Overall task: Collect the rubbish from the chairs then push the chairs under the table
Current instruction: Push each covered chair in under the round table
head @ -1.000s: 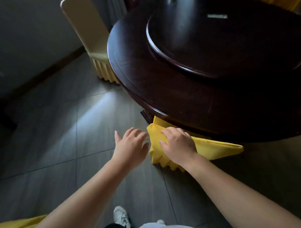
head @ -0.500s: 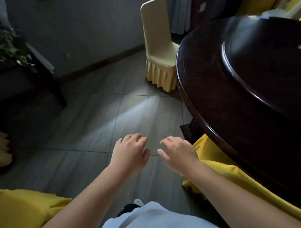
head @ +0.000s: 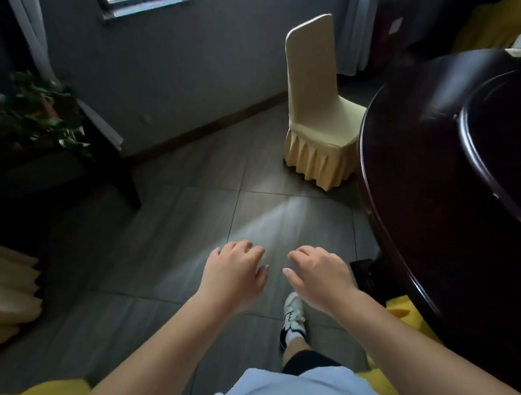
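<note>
Far left of both hands, a potted plant [head: 41, 116] is seen on a dark stand [head: 105, 173], with pale pleated fabric [head: 11, 288] below it at the frame edge. A patch of bright yellow cloth [head: 53, 392] is seen low left, under the left forearm.

Left hand [head: 234, 276]: held out over the grey floor tiles [head: 155, 251], palm down, fingers loosely curled, nothing held. Right hand [head: 318, 276]: just beside it, same pose, also nothing held. The thumbs are close but not touching. A white and black sneaker [head: 293, 317] is seen on the floor beneath and between the wrists.

The cream-covered chair [head: 318, 115] is ahead of the hands and slightly right, well apart from both, its seat edge partly tucked under the dark round table [head: 415, 192]. The table rim lies right of the right hand, near but not touched. A yellow-covered chair [head: 405, 313] is partly visible under the table edge, just right of the right forearm. No rubbish can be made out on either chair.
</note>
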